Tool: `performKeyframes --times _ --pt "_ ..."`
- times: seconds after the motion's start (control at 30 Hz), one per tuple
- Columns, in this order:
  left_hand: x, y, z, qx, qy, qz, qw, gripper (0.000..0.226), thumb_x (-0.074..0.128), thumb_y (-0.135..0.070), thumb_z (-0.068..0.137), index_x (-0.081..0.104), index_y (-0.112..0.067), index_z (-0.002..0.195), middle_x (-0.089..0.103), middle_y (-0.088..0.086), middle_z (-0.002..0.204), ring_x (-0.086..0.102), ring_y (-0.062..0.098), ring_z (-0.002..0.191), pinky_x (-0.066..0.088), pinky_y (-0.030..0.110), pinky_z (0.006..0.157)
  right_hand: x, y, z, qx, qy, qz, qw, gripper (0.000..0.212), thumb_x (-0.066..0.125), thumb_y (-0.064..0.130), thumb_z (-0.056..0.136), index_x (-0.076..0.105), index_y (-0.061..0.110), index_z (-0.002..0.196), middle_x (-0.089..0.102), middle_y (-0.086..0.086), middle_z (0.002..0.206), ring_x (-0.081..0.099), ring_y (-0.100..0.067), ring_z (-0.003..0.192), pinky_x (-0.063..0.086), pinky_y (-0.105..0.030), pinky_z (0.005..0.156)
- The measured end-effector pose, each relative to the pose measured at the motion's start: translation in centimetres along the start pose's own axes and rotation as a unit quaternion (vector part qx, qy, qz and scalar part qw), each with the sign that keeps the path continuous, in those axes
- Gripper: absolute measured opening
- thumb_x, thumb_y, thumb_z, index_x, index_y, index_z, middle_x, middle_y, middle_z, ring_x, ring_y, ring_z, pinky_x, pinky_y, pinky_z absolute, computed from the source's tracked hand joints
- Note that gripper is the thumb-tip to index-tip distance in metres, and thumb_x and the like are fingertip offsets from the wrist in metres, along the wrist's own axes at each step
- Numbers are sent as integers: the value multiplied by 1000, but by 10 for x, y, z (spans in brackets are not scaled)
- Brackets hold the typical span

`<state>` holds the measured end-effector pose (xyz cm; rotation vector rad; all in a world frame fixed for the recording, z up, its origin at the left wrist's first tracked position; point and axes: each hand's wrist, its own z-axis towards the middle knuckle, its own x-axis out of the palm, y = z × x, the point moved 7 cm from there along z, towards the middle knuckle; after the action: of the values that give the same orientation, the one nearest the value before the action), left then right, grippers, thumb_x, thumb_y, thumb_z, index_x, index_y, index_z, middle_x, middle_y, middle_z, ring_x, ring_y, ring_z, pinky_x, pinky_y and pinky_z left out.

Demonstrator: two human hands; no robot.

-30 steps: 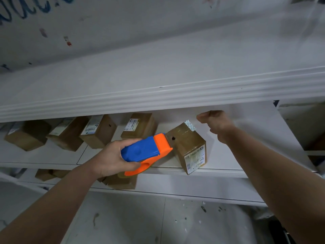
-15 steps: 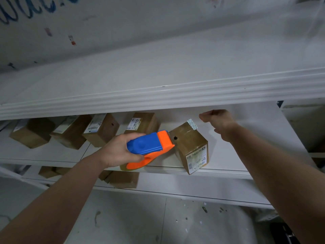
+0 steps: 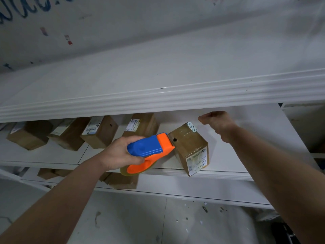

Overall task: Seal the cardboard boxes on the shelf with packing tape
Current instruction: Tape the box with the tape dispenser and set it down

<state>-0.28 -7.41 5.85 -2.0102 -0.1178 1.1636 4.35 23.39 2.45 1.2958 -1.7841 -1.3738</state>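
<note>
Dispenser point(image 3: 149, 150) now touches box point(image 3: 189, 144), clamped in left hand point(image 3: 119, 153); right hand point(image 3: 218, 122) grip unclear; labels point(image 3: 197, 162) unreadable.

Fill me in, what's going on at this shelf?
A person's left hand grips a blue and orange tape dispenser, its front end against the upper corner of a cardboard box near the shelf edge. The right hand hovers beyond the box, fingers curled, apart from it. Other boxes sit further left.
</note>
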Motion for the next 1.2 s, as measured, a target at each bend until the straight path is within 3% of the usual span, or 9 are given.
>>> performKeyframes --times 0.3,0.5,0.57,0.63,0.7,0.83,0.93,1.0,1.2 --pt "5 2 5 -1 9 1 1000 62 84 -14 70 60 -41 121 68 -12 107 65 8 101 55 36 92 3 -21 8 35 0 7 999 23 75 21 83 69 12 104 65 -4 98 52 -17 96 34 -31 86" --pt "9 -1 5 -6 5 -15 1000 64 84 -15 68 59 -45 118 68 -11 110 64 5 103 53 32 94 11 -50 7 118 23 40 992 24 76 28 82 69 16 102 66 4 97 48 -16 108 38 -48 105" --pt "11 -1 6 -7 5 -17 1000 65 84 -11 70 58 -44 119 67 -10 112 64 4 103 53 32 95 16 -63 6 151 37 47 987 27 76 30 81 70 16 103 67 7 92 50 -15 105 41 -48 101" --pt "11 -1 6 -7 4 -16 1000 65 84 -13 69 57 -47 116 67 -10 112 64 4 103 53 34 94 22 -71 6 168 46 69 982 17 77 31 79 73 19 91 68 6 85 57 -16 99 48 -46 89" --pt "12 -1 5 -7 3 -12 1000 64 84 -17 67 58 -49 115 68 -10 112 64 5 103 54 35 93 27 -77 5 181 49 95 978 18 80 31 74 73 19 86 69 1 92 61 -16 96 48 -40 77" --pt "12 1 5 -8 4 -10 1000 65 82 -27 62 59 -44 120 67 -11 112 64 7 104 54 40 94 32 -91 4 198 59 100 973 45 84 42 66 69 26 106 70 -1 100 60 -16 100 46 -39 78" --pt "14 1 7 -10 2 -16 1000 65 83 -29 60 58 -47 117 66 -12 113 63 6 105 54 39 94 31 -90 6 167 29 105 980 14 66 30 88 72 23 99 67 -2 84 60 -19 85 45 -34 70" --pt "15 1 8 -11 6 -21 1000 66 83 -31 59 58 -46 118 66 -12 114 63 7 106 54 39 95 24 -79 15 98 -15 94 991 18 62 27 92 73 20 104 71 0 90 64 -20 89 49 -34 79" --pt "16 6 10 -12 8 -27 1000 69 83 -40 54 58 -48 118 65 -15 114 62 5 107 54 38 94 43 -45 0 -38 169 -26 984 35 47 43 98 67 20 116 73 -2 105 68 -19 98 49 -31 92"
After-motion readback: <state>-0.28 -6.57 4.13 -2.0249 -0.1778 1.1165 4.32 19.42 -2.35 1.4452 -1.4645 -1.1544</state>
